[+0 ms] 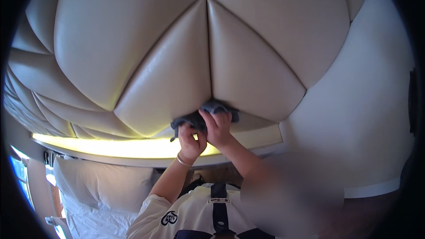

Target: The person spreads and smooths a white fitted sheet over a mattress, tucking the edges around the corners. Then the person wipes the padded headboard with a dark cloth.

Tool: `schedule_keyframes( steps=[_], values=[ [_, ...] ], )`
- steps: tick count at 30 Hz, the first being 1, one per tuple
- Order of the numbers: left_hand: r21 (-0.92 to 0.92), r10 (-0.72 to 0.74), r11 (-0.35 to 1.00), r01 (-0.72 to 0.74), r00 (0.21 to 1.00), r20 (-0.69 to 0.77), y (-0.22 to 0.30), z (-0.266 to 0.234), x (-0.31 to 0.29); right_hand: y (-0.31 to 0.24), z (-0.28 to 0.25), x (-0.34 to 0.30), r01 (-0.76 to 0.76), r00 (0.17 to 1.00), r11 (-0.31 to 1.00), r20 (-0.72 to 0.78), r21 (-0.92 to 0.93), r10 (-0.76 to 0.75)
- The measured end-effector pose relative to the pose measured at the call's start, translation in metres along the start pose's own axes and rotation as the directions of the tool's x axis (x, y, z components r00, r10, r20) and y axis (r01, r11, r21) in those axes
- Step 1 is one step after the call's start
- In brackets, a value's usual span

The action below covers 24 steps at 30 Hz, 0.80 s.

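A dark grey cloth (214,105) lies bunched against the lower edge of a beige padded wall panel (172,75), just under a vertical seam. My right hand (218,128) is closed on the cloth's upper right part, with the fingertips partly buried in its folds. Slightly lower and to the left, my left hand (191,142) has its fingers curled into the cloth's other end; a thin bangle (183,161) circles that wrist. The two hands are side by side, almost touching.
Below the panel runs a glowing yellow light strip (119,147) above a ledge. At the lower left is a bed with a pale pillow (104,179) and white bedding (93,221). A plain pale wall (354,124) stands on the right. Part of the lower right is blurred.
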<state>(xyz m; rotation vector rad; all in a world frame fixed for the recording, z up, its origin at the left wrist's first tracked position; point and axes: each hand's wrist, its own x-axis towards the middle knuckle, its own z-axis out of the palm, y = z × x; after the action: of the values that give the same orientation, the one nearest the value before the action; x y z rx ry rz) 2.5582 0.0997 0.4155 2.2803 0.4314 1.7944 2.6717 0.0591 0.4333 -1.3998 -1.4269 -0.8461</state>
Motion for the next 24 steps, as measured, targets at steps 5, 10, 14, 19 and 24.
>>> schedule_keyframes(
  steps=[5, 10, 14, 19, 24],
  values=[
    [0.360, 0.069, 0.923, -0.136, 0.979, 0.193, 0.000, 0.017, -0.008, 0.023, 0.003, -0.038, 0.071, 0.997, 0.984, 0.019, -0.161, -0.069],
    [0.394, 0.218, 0.865, -0.310, 0.940, 0.261, -0.008, 0.025, -0.020, 0.039, 0.002, -0.092, -0.138, 0.990, 0.960, -0.055, -0.244, 0.129],
    [0.254, 0.264, 0.881, -0.400, 0.859, 0.439, -0.030, 0.029, -0.033, 0.039, -0.001, -0.085, -0.149, 0.988, 0.971, -0.005, -0.189, 0.151],
    [0.448, 0.298, 0.774, -0.446, 0.882, 0.364, -0.003, 0.024, 0.026, 0.050, -0.023, -0.012, 0.157, 0.985, 0.916, -0.013, -0.370, -0.174],
    [0.522, 0.312, 0.751, -0.405, 0.914, 0.261, 0.028, 0.012, 0.093, 0.034, -0.052, 0.078, 0.124, 0.988, 0.927, -0.044, -0.354, -0.149]
  ],
)
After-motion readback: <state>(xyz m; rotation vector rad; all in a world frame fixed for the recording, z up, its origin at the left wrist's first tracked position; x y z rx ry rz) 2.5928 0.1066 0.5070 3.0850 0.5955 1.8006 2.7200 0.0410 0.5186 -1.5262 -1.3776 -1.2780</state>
